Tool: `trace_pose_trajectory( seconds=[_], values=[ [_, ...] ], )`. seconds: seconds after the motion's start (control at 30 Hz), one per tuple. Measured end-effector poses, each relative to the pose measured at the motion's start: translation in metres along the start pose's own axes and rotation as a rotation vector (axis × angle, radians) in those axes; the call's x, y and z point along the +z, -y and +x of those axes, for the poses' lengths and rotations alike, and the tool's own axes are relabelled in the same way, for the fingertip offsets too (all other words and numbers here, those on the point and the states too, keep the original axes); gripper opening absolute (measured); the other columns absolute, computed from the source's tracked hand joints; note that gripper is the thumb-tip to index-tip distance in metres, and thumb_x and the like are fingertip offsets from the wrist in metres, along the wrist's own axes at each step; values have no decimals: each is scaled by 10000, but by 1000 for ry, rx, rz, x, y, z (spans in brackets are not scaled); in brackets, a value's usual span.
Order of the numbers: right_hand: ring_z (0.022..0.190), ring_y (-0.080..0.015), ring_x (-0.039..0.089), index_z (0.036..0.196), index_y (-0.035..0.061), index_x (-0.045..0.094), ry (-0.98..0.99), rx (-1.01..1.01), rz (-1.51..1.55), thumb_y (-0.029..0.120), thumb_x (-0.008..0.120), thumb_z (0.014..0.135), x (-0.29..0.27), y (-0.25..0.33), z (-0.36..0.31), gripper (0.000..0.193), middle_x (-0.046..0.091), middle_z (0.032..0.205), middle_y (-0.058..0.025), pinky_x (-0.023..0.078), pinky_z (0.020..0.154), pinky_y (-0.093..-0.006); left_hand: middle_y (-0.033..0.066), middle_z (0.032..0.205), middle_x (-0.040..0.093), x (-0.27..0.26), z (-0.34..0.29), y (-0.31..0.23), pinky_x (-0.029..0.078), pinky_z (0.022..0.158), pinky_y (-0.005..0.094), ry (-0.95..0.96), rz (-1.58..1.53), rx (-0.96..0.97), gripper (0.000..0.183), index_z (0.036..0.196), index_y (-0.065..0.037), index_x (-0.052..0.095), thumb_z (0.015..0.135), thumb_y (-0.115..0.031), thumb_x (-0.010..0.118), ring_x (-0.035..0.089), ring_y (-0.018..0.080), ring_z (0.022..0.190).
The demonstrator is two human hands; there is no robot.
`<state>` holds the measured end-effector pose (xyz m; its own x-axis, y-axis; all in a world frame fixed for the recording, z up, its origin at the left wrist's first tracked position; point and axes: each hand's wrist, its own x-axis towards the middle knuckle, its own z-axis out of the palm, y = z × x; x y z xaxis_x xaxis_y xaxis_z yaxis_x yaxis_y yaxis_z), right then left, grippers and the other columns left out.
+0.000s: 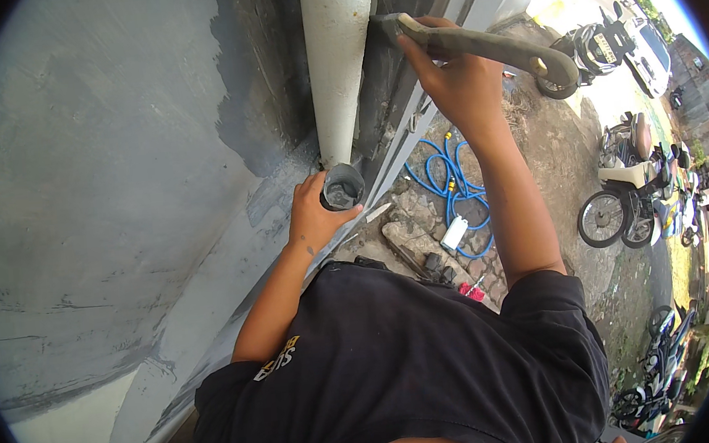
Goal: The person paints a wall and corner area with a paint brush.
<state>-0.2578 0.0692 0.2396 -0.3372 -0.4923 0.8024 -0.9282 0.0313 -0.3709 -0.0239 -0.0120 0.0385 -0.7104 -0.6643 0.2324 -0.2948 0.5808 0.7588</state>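
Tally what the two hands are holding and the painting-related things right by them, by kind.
Paintbrush, in the right hand: 1
Small paint can, in the left hand: 1
White pipe on the wall: 1
Blue hose on the ground: 1
Total: 4

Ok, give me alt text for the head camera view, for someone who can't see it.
A person's right hand presses a paintbrush beside a white downpipe on a grey-painted wall, while the left hand holds a small paint cup. Far below lie a blue hose and parked motorbikes.
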Motion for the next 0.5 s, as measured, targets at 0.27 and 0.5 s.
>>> trace_pose_trajectory(
  seconds=[0.27, 0.5],
  values=[
    [728, -301, 748, 1104, 104, 771, 235, 347, 171, 151, 789, 855, 38, -38, -114, 254, 764, 853, -137, 589, 690, -384, 212, 1289, 660, 0, -11, 3, 483, 1053, 476, 133, -1, -24, 820, 1300, 43, 627, 654, -323, 973, 586, 398, 1220],
    [775, -402, 715, 1149, 118, 752, 229, 443, 177, 170, 788, 830, 114, -66, -200, 325, 705, 905, -159, 582, 704, -469, 218, 1258, 669, 3, -22, 12, 486, 1041, 477, 215, 51, -53, 793, 1271, 34, 636, 647, -316, 978, 599, 407, 1216]
  ],
)
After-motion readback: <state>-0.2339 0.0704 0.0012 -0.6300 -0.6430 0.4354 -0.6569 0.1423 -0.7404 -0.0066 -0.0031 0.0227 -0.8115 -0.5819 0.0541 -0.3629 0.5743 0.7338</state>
